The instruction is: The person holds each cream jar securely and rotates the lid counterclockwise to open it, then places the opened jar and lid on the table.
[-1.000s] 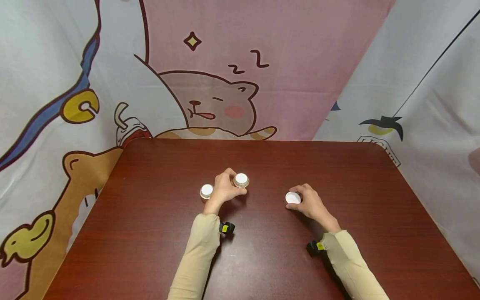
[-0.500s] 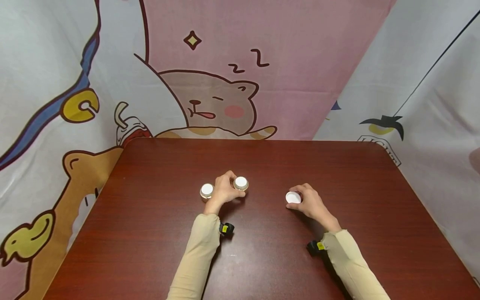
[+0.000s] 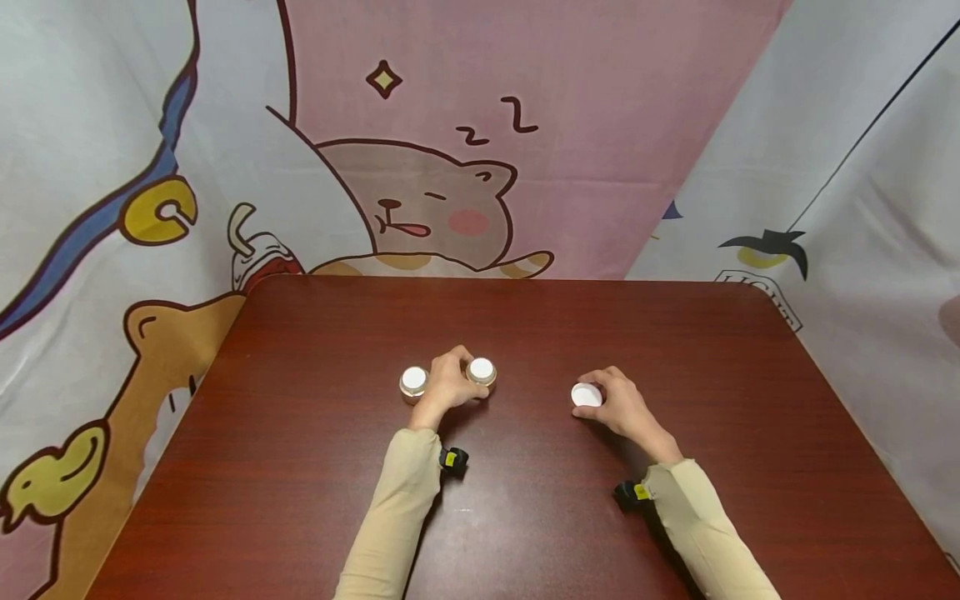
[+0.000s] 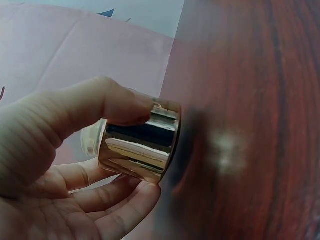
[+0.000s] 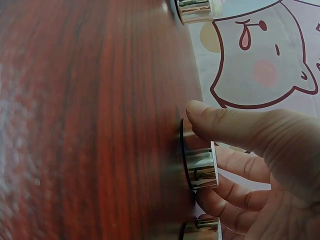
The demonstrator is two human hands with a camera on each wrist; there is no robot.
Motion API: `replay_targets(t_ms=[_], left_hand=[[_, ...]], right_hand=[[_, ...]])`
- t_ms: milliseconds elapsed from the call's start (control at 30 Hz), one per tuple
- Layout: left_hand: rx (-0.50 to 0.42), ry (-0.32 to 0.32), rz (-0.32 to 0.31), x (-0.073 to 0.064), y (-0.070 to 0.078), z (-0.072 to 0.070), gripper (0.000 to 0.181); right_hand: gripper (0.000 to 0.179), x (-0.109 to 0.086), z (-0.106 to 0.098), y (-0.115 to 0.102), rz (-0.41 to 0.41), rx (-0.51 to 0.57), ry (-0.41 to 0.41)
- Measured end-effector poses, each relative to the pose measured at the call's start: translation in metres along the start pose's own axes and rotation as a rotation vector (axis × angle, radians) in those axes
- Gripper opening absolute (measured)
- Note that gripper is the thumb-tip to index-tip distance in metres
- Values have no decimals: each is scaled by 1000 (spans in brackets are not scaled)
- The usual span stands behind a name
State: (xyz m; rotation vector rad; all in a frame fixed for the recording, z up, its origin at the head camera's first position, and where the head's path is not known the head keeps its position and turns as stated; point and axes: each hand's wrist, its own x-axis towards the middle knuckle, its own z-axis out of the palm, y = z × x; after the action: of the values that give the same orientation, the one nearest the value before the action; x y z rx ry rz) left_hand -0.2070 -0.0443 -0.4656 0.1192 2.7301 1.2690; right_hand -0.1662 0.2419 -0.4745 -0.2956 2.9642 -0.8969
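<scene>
My left hand (image 3: 448,382) grips a gold cosmetic jar (image 4: 139,150) with a white top, thumb on one side and fingers on the other. Its base is right at the table surface, and its clear neck faces up. Just left of that hand stands a second gold jar (image 3: 414,383), also white on top and partly covered by the hand. Further right, my right hand (image 3: 624,405) holds a round gold lid (image 5: 201,162) between thumb and fingers, low at the table. The lid's white inside faces up in the head view.
Another gold round piece (image 5: 202,230) shows past my right fingers in the right wrist view, hidden in the head view. The brown wooden table (image 3: 525,517) meets a cartoon-printed cloth (image 3: 600,125) at its far edge. Black wrist cameras sit on both sleeves.
My left hand has brought its jar slightly down and nearer to me, to the table surface. The right hand and its lid have stayed in place.
</scene>
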Motion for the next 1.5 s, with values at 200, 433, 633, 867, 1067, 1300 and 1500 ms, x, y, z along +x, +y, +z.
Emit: replay_targets(t_ms=[200,433,633,867,1067,1300,1500], left_hand=[[26,-8,-26,1,-1,2,44],[23,-16,-40,1,0,2,43],[19,-19,-44,0,0,1,44],[18,-33,-51,0,1,2,46],[25,-43,-47,0,2,1,47],[47,-79,-1,-2,6,-3,56],[-9,39,96,-3,15,-10,52]], right_hand=[[45,0,0,0,-8,3,7],[46,0,0,0,-2,13,4],[47,0,0,-1,9,14,-1],[47,0,0,0,1,8,12],[47,-1,1,0,-6,5,22],[46,-1,2,-1,-7,-7,29],[48,0,2,-7,-48,25,108]])
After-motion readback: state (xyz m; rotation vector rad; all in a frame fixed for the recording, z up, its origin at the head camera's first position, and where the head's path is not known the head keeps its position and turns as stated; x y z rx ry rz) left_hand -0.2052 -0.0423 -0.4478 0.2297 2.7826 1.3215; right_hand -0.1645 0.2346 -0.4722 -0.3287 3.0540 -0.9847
